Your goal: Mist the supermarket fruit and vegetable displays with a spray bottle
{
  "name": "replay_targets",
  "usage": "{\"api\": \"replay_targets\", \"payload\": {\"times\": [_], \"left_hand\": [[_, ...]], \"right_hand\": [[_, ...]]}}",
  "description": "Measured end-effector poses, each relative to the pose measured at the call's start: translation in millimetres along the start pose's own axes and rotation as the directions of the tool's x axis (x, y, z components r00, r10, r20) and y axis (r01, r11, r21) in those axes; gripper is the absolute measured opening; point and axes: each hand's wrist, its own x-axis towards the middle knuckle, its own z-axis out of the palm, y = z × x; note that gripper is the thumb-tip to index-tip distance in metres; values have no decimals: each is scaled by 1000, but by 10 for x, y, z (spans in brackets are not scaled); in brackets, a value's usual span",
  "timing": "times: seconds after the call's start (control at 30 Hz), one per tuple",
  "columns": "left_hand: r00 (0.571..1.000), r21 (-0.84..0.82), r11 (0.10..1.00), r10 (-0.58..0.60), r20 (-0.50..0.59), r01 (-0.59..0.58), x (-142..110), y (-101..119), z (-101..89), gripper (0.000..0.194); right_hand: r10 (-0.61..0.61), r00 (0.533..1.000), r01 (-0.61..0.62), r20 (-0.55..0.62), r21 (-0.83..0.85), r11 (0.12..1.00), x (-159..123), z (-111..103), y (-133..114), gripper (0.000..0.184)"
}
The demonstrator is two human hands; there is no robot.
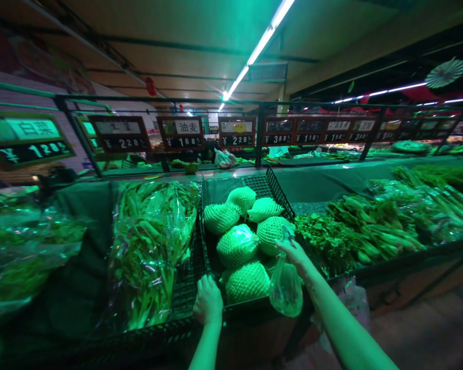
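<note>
My left hand (207, 302) rests closed on the front rim of a black plastic crate (272, 186), fingers curled over the edge. Inside the crate lie several round vegetables wrapped in foam netting (237, 245). My right hand (296, 253) reaches over the crate's right side, close to one netted vegetable (273, 232). A thin clear plastic bag (286, 289) hangs down from that hand, gripped near its top.
Bagged leafy greens (150, 241) lie left of the crate, more bagged greens (19, 252) at far left. Loose bunches of greens (370, 226) fill the stand to the right. Price signs (181, 133) hang on a rail behind. The aisle floor (428, 329) lies at lower right.
</note>
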Motion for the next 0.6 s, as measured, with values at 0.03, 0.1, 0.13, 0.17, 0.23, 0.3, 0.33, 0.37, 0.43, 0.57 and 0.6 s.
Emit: {"api": "replay_targets", "payload": {"times": [0.03,0.1,0.13,0.17,0.23,0.3,0.33,0.37,0.43,0.57,0.6], "left_hand": [[1000,-1,1000,-2,-1,2,3,1,2,41],[1000,-6,1000,-2,-2,2,13,-4,13,41],[1000,-10,1000,0,-1,0,20,-10,19,41],[1000,-15,1000,2,0,-2,26,-19,26,41],[1000,-27,1000,6,4,-6,34,-44,35,39],[1000,-39,999,12,5,-12,27,-74,36,38],[1000,-45,999,18,4,-18,19,-88,33,39],[1000,-50,998,27,3,-27,9,-99,28,39],[999,-55,998,44,1,-44,-9,-105,20,38],[1000,-37,999,0,-4,0,-11,-60,18,38],[1000,-33,999,-11,-7,11,-7,-46,20,39]], "right_hand": [[-14,998,15,57,-20,1000,14,77,-33,48],[-44,982,57,184,-70,996,42,324,-102,45],[-59,968,86,244,-100,991,57,479,-138,42],[-75,952,119,296,-133,984,73,646,-176,38],[-108,920,196,375,-204,959,100,983,-259,31],[-143,890,277,434,-263,924,114,1273,-347,27],[-156,876,310,456,-284,907,118,1384,-389,27],[-166,865,337,473,-302,892,123,1467,-426,27],[-175,859,362,482,-330,872,147,1537,-480,25],[-146,906,297,397,-353,887,291,1317,-464,24],[-128,924,259,360,-344,903,342,1205,-437,25]]}}
